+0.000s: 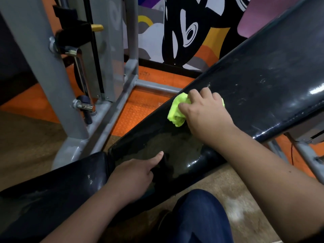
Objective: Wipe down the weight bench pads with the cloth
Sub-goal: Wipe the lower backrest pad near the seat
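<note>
The right hand [205,111] grips the bunched cloth [176,111] against the far edge of the sloped back pad [263,81]; the left hand [135,174] rests on that pad's lower end beside the seat pad [61,183], forefinger straight, other fingers curled on nothing. Best to flatten the cloth, press evenly, and stroke in overlapping passes toward the dull patches near the left hand

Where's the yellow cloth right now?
In the head view, the yellow cloth sits right of centre, bunched under the right hand on the inclined back pad.

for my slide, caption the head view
Right hand presses yellow-green cloth on inclined backrest pad; left hand braces.
</note>
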